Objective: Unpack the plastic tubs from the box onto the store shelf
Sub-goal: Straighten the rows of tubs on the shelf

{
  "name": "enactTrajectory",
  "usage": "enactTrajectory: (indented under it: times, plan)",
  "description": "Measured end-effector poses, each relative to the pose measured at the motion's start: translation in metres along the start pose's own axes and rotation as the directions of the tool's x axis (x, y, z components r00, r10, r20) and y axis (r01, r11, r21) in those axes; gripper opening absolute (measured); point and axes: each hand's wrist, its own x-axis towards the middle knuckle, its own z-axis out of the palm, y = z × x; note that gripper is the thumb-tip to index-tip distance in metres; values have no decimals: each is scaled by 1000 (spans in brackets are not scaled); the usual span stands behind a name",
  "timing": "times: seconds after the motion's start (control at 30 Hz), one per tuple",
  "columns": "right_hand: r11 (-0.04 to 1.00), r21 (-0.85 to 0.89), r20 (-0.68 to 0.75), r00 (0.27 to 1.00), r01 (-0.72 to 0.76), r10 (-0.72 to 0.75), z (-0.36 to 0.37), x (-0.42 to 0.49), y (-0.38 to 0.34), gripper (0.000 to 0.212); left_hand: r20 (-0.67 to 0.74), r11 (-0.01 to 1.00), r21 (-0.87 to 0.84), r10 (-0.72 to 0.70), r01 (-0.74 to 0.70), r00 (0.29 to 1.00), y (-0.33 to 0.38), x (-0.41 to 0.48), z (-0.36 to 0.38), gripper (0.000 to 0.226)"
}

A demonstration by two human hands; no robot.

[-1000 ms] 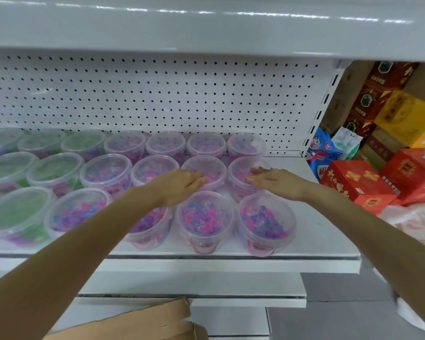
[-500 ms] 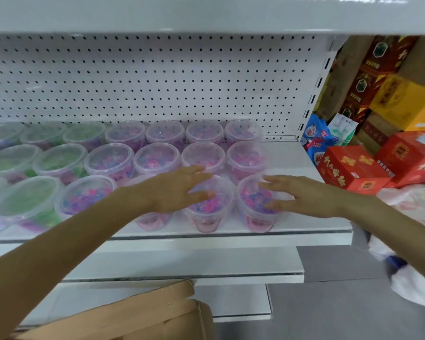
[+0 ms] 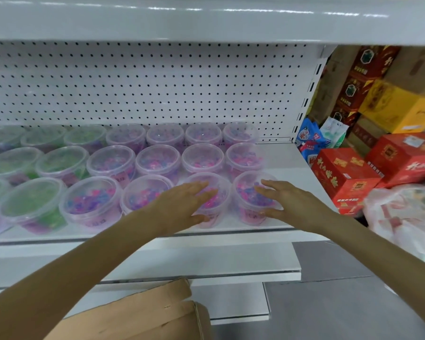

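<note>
Clear plastic tubs of pink, purple and green beads stand in three rows on the white store shelf (image 3: 287, 168). My left hand (image 3: 182, 204) hovers flat, fingers apart, over a front-row pink tub (image 3: 216, 192). My right hand (image 3: 287, 202) is spread over the rightmost front-row tub (image 3: 248, 192), thumb by its front wall. Neither hand holds anything. The brown cardboard box (image 3: 147, 312) sits low in front of me, only its flaps showing.
White pegboard (image 3: 145, 84) backs the shelf, and another shelf (image 3: 206, 18) hangs above. Red and yellow cartons (image 3: 349, 175) and snack bags (image 3: 312, 141) are stacked to the right. A white plastic bag (image 3: 407, 212) lies at right. Bare shelf shows right of the tubs.
Both hands have drawn back from the middle row toward the front row of tubs. The view shifted slightly, showing more of the cardboard box below.
</note>
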Motion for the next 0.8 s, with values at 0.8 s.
enactTrajectory:
  times: [0.8]
  plan:
    - [984, -179, 234, 971, -9, 52, -26, 12, -22, 65, -23, 999, -36, -33, 32, 999, 0, -10, -6, 68]
